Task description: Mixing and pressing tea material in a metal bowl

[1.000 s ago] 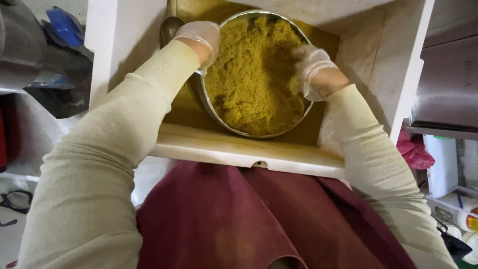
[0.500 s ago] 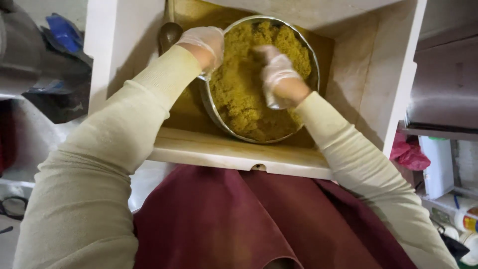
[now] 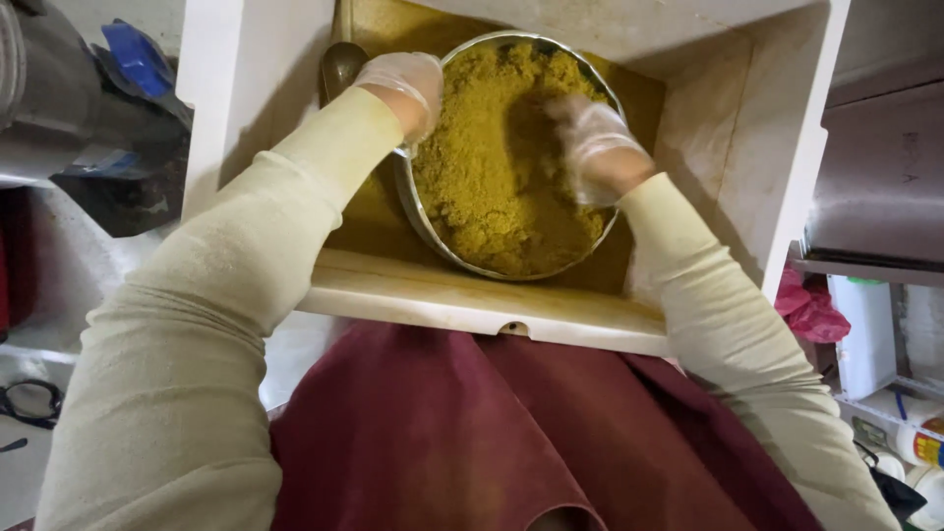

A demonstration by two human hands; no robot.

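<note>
Your left hand (image 3: 405,87), in a thin clear glove, is curled over the left rim of the round metal bowl (image 3: 418,211), its fingers closed on the edge and the cream sleeve (image 3: 246,285) running back toward you. Your right hand (image 3: 597,147), gloved the same way, lies inside the bowl on the right half, fingers loosely spread and pressed down into the yellow-green crumbly mass (image 3: 492,167); it grips nothing that can be made out, and the fingertips are blurred, so how deep they sit cannot be told. The mass fills the bowl nearly to the rim, heaped and rough on the left, with a darker hollow just beside your right hand. The bowl rests tilted inside a white box-like tray (image 3: 747,167) with tall side walls and a yellowish stained floor; its near wall (image 3: 462,300) is a pale ledge just below the bowl. A metal spoon (image 3: 340,65) lies in the tray just beyond your left wrist, its bowl end near the rim of the metal bowl. A dark red apron (image 3: 492,433) covers your lap below the tray. Off to the left are dark grey and blue objects (image 3: 133,64), too unclear to name; at the right stand a metal shelf (image 3: 875,187), a pink crumpled bag (image 3: 808,307) and white containers (image 3: 865,334).
</note>
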